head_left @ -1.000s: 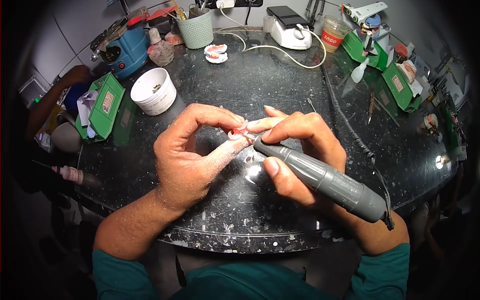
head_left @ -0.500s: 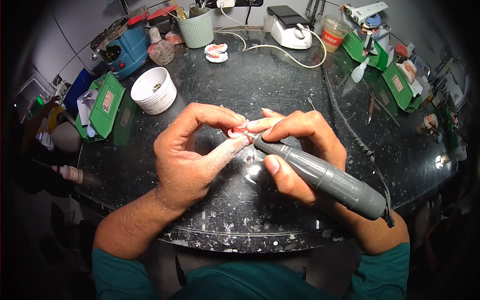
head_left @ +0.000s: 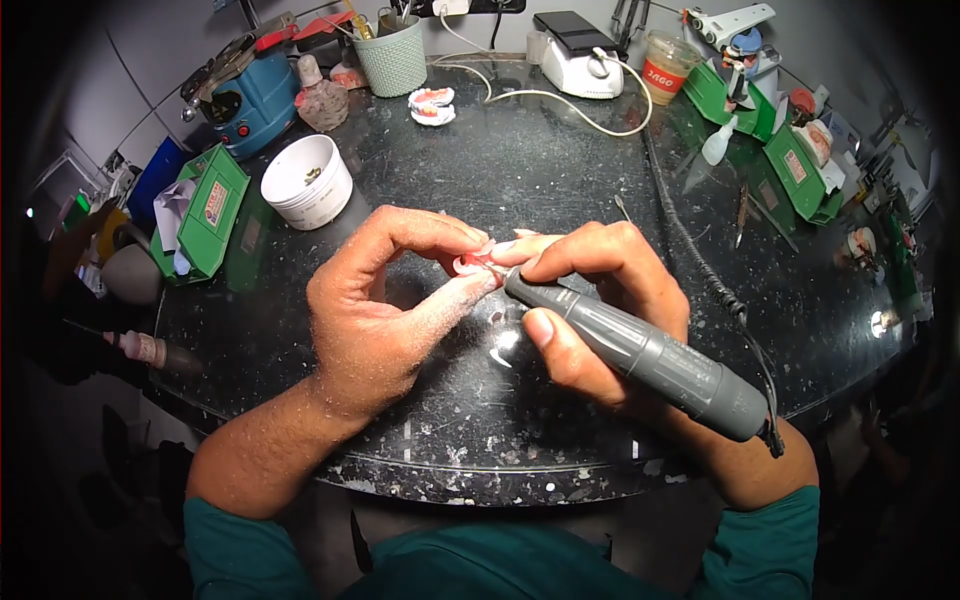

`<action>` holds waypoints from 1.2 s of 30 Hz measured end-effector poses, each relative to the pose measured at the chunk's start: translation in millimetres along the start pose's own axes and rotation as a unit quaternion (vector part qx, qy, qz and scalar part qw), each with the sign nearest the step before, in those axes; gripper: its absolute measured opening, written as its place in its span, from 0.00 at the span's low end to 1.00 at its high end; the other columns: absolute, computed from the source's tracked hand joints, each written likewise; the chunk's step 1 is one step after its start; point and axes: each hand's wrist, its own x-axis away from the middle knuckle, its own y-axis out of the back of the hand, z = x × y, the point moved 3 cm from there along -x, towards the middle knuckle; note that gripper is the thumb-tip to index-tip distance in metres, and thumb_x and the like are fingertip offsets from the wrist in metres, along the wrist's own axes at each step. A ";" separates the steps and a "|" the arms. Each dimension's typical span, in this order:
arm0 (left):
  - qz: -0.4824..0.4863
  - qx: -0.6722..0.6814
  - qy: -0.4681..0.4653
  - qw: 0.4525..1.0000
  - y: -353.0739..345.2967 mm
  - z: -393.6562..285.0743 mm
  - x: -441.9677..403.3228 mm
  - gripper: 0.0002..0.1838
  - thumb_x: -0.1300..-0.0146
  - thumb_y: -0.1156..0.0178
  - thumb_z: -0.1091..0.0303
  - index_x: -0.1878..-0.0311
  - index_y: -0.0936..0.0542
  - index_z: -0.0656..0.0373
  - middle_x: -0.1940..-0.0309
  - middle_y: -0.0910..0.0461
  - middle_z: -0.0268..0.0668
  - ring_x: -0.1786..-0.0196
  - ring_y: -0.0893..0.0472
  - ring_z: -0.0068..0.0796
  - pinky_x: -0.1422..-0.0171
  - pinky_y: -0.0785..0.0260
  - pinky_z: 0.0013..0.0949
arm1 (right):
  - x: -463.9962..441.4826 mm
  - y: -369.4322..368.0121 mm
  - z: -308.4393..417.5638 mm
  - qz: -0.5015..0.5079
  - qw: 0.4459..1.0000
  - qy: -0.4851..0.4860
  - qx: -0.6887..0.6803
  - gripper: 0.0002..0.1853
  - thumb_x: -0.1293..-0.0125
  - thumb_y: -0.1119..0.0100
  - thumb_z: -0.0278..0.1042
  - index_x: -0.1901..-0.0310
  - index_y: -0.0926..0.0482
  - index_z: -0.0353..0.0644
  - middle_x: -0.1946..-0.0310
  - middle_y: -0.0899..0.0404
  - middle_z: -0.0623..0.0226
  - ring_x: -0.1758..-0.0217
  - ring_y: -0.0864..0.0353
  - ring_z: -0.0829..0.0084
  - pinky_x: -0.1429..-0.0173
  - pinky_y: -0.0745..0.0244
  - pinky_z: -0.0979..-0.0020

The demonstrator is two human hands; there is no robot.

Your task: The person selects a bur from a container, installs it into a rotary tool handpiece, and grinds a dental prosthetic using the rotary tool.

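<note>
Dusted with pale powder, my left hand (head_left: 375,290) pinches a small pink denture piece (head_left: 470,263) between thumb and fingers, which cover much of it. My right hand (head_left: 610,290) is wrapped round a grey handpiece grinder (head_left: 640,350). The narrow front end of the grinder meets the denture piece; the bit itself is mostly hidden by fingertips. Fingertips of my right hand also rest close to my left fingers. Both hands are above the dark bench, near its middle.
A white tub (head_left: 308,185) stands left, beside a green bin (head_left: 205,215). A dental model (head_left: 432,106) sits at the back. The handpiece's coiled cord (head_left: 695,255) runs along the right. A cup (head_left: 667,70), a white device (head_left: 580,65) and a blue machine (head_left: 255,105) line the back.
The grinder and my right hand have shifted very slightly left, with the grinder's rear end a little lower. My left hand keeps its hold on the denture piece.
</note>
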 end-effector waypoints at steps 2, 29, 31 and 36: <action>-0.001 -0.002 0.001 1.000 -0.1 0.1 -0.1 0.15 0.47 0.31 0.86 0.56 0.21 0.64 0.57 0.17 0.41 0.52 0.19 0.28 0.42 0.27 0.32 | 0.2 0.1 -0.3 0.001 1.000 -0.005 0.002 0.16 0.45 0.31 0.27 0.55 0.21 0.37 0.60 0.18 0.59 0.58 0.14 0.67 0.50 0.20 0.69; 0.039 0.326 0.220 0.919 -8.6 11.9 1.9 0.12 0.35 0.41 0.79 0.50 0.29 0.59 0.53 0.18 0.41 0.43 0.21 0.27 0.30 0.36 0.37 | 0.4 3.4 2.4 -0.045 0.996 0.043 -0.057 0.17 0.47 0.32 0.22 0.53 0.22 0.33 0.59 0.16 0.54 0.59 0.14 0.69 0.53 0.20 0.70; 0.037 0.312 0.223 0.923 -10.6 14.7 1.4 0.12 0.35 0.41 0.78 0.50 0.29 0.59 0.52 0.18 0.42 0.43 0.20 0.28 0.31 0.34 0.37 | -1.1 4.0 3.6 -0.036 0.997 0.047 -0.053 0.17 0.46 0.32 0.23 0.53 0.22 0.33 0.59 0.16 0.55 0.59 0.14 0.69 0.52 0.20 0.70; 0.033 0.290 0.234 0.927 -7.7 11.8 1.0 0.15 0.34 0.41 0.78 0.46 0.29 0.61 0.49 0.18 0.44 0.42 0.20 0.30 0.33 0.32 0.36 | -0.2 2.4 0.9 -0.035 0.997 0.049 -0.051 0.18 0.46 0.32 0.23 0.53 0.22 0.33 0.60 0.16 0.56 0.59 0.14 0.68 0.53 0.20 0.70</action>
